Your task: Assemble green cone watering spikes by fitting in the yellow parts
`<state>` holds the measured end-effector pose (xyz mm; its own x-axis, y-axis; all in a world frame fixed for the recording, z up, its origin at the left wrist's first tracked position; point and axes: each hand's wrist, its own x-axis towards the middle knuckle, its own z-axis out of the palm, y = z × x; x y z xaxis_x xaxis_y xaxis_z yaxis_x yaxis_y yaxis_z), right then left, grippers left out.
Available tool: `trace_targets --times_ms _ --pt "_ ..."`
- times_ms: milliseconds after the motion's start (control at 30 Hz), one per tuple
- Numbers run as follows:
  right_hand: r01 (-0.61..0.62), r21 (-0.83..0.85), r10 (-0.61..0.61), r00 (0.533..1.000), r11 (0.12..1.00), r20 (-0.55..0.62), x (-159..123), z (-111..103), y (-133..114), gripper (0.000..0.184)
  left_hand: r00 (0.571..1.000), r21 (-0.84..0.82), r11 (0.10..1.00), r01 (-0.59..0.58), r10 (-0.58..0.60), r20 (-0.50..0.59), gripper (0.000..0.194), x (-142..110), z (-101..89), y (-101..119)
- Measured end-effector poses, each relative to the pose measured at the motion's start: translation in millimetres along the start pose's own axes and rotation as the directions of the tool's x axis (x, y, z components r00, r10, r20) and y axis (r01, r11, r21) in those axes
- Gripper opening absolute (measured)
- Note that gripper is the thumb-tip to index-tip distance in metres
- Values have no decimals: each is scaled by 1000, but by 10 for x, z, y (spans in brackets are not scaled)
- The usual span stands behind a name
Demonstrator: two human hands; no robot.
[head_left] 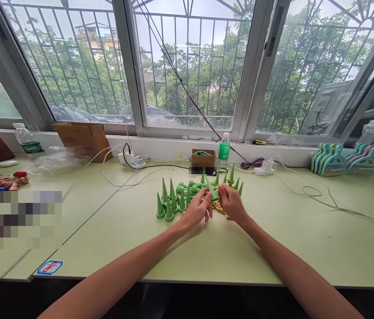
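My left hand (199,207) is closed round a green plastic spike (211,189), a cone with a wider base, tilted with its tip up and away. My right hand (231,201) is closed in a pinch against the base of that spike; whatever lies between its fingers is hidden. Several green spikes (169,212) stand on their bases to the left of my hands, and more rise behind them. Green ribbed caps or short pieces (180,188) lie among the spikes. Under and between my hands is a pile of small yellow pieces (219,209).
Behind the spikes are a small cardboard box (197,157) and a water bottle (224,149). Cables and power strips (264,170) run along the sill. Pastel hanger-shaped pieces (329,160) stand at the right. A larger box (82,141) and plastic bag (57,161) sit left on the table (123,248).
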<state>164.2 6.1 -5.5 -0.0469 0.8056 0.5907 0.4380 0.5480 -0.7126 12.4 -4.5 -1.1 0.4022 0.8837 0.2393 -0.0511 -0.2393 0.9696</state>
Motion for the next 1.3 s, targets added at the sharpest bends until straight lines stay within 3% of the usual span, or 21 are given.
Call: trace_targets --times_ms 267,733,900,1100,1200,1300 --pt "5 -60 -6 1000 998 -22 13 -9 7 43 990 140 980 -141 141 9 44 -11 -6 -16" --pt "-49 11 49 999 999 -16 15 12 28 48 944 378 871 -312 330 19 39 -51 30 19" --pt "-48 104 49 999 993 -5 0 26 20 48 953 319 905 -281 301 -16 42 -28 25 0" --pt "-34 38 35 999 999 -16 2 15 -7 46 965 250 942 -223 250 -81 44 -11 27 -13" --pt "-31 33 32 999 999 -39 9 7 14 45 976 153 978 -144 166 -141 46 6 40 -16" --pt "-20 49 22 999 999 -45 15 -1 32 44 991 -29 999 -44 40 -128 42 22 45 3"
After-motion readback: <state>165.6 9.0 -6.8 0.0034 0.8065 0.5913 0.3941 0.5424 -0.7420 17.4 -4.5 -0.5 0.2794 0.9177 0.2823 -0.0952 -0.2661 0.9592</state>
